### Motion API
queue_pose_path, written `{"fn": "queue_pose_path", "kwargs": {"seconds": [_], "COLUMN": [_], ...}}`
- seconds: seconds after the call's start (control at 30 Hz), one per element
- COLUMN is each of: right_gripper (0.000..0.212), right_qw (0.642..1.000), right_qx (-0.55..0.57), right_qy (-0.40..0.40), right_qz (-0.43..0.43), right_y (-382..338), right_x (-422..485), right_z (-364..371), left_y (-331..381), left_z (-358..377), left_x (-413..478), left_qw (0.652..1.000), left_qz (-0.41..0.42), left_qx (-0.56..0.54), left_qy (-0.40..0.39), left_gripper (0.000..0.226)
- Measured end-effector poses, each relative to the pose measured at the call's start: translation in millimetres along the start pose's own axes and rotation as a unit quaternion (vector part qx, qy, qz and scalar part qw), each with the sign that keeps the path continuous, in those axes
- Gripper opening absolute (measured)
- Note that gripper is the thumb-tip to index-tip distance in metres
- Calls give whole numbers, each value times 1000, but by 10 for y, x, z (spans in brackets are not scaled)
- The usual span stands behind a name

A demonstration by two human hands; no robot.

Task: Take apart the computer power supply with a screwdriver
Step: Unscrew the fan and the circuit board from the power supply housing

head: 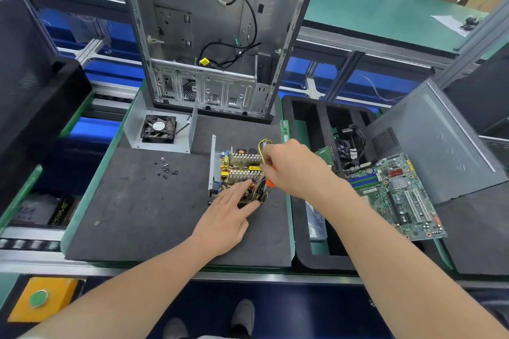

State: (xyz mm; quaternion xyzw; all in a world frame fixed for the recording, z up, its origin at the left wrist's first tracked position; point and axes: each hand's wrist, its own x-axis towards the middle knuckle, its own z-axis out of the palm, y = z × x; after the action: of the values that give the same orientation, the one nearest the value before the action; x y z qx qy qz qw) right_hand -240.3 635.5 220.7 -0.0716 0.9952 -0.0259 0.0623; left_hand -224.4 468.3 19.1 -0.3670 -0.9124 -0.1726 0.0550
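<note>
1. Bench (124,215) front-left corner lies bare.
2. Case (214,36) blocks the far edge, fan bracket (132,132) before it.
3. Loose screws (165,169) and power supply (242,158) occupy the middle.
4. Foam tray (301,256) walls the right edge.

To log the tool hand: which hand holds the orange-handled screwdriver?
The right hand grips the orange-handled screwdriver; the left hand only rests flat on the opened power supply with silver heatsinks.
</note>
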Motion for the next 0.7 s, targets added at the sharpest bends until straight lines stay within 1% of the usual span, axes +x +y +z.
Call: {"fn": "queue_pose_path", "kwargs": {"seconds": [0.07,0.1,0.23,0.3,0.53,0.7], "right_gripper": [9,7,22,21,14,13], "right_qw": [999,998,993,992,995,995], "right_qx": [21,30,47,51,72,87], "right_qy": [-24,-37,-78,-85,-51,-31], "right_qz": [-27,-41,-78,-75,-53,-46], "right_y": [8,23,71,75,125,133], "right_x": [-1,-5,-28,-37,-98,-140], "right_z": [-48,-78,-157,-158,-139,-171], "left_y": [-1,-1,-1,1,-8,-9], "left_z": [2,3,-3,-9,-22,-9], "left_x": [-3,-4,-8,-8,-13,-15], "left_qw": [1000,1000,1000,1000,1000,999], "left_qz": [2,3,5,4,2,1], "left_qx": [3,3,-7,-9,-26,-37], "left_qy": [2,3,8,6,0,22], "left_gripper": [47,47,48,48,49,44]}}
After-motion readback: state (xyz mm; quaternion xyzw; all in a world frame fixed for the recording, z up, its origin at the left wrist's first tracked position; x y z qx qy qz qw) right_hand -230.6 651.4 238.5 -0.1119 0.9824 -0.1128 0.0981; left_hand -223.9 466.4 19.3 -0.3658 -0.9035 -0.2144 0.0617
